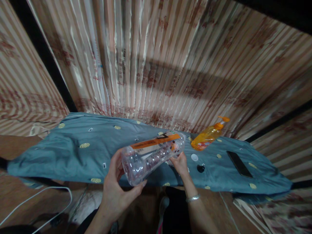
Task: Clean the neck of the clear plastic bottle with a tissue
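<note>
A large clear plastic bottle (pixel 156 159) with an orange and white label lies tilted across my hands, above the blue cloth. Near its closer, wide end, my left hand (pixel 118 185) is wrapped round the side, thumb underneath. My right hand (pixel 180 165) grips the bottle toward its far end from below; part of its fingers is hidden behind the plastic. To the right stand a yellow-orange pump bottle (pixel 206 138), a small white disc (pixel 194 157) and a small black object (pixel 201 168) whose kind I cannot make out.
A dark phone (pixel 239 164) lies on the right part of the blue patterned cloth (pixel 73 159) covering a narrow surface. Behind it hangs a striped curtain (pixel 156 71), with dark frame bars (pixel 48 65) at the sides. A white cable (pixel 48 188) loops at lower left.
</note>
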The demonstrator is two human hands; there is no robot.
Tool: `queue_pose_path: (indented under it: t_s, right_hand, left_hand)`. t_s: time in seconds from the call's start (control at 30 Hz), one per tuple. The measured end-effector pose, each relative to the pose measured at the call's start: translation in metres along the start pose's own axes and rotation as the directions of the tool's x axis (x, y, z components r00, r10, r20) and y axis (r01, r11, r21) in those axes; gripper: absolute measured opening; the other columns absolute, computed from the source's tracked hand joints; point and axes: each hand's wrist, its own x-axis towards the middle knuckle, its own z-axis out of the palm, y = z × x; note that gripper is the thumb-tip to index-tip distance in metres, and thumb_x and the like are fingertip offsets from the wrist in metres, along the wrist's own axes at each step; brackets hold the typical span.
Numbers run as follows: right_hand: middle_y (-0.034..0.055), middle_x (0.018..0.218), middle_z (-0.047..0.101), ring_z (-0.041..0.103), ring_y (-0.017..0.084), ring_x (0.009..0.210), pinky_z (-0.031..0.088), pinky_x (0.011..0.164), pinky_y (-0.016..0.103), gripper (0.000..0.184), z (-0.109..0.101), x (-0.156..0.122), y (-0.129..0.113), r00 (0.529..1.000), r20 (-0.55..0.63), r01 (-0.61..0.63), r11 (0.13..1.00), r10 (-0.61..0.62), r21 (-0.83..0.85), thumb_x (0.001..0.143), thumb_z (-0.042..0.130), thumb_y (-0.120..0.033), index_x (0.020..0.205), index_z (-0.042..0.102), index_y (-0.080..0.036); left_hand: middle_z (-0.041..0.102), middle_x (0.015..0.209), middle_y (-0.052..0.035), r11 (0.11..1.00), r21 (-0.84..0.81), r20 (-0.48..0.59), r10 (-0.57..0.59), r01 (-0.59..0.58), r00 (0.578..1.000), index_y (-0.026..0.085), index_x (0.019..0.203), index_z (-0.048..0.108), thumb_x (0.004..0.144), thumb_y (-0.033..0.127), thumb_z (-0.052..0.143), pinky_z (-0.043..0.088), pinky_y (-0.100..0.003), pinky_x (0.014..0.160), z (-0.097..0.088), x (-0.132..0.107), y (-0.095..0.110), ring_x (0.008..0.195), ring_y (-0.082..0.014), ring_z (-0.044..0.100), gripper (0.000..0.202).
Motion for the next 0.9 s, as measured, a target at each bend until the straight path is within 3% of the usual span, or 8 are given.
queue_pose_path:
  t_s: [0.17, 0.57, 0.9]
  right_hand:
    - [0.0125, 0.098, 0.086, 0.082, 0.037, 0.091, 0.065, 0.092, 0.058, 0.052, -0.0003, 0.0001, -0.0003, 1.0, 0.005, 0.008, 1.0, -0.008, 0.001, 0.066, 0.08, -0.05, 0.108, 0.067, -0.023]
    - [0.0105, 0.096, 0.086, 0.08, 0.032, 0.086, 0.065, 0.087, 0.048, 0.047, -0.0014, -0.0007, -0.0035, 1.0, 0.011, -0.009, 1.0, 0.009, -0.01, 0.065, 0.079, -0.046, 0.105, 0.068, -0.023]
    - [0.0097, 0.098, 0.085, 0.08, 0.034, 0.091, 0.064, 0.091, 0.051, 0.046, -0.0007, 0.0001, -0.002, 1.0, 0.012, -0.006, 1.0, 0.007, -0.021, 0.065, 0.077, -0.046, 0.104, 0.066, -0.025]
  left_hand:
    - [0.074, 0.143, -0.0126, 1.0, 0.006, -0.003, 0.012, -0.012, 1.0, 0.023, 0.15, 0.057, 0.073, 0.039, 0.09, 0.058, -0.05, 0.116, -0.0002, -0.0002, -0.0026, 0.133, -0.0341, 0.074, 0.085]
    - [0.075, 0.142, -0.0125, 1.0, -0.002, -0.004, 0.015, -0.015, 1.0, 0.023, 0.15, 0.056, 0.073, 0.039, 0.091, 0.059, -0.049, 0.115, 0.0, -0.0004, -0.0022, 0.131, -0.0336, 0.075, 0.086]
    - [0.074, 0.143, -0.0127, 1.0, 0.018, 0.013, 0.01, -0.01, 1.0, 0.024, 0.151, 0.056, 0.073, 0.039, 0.09, 0.058, -0.049, 0.116, -0.0017, 0.0001, -0.0025, 0.133, -0.0344, 0.074, 0.086]
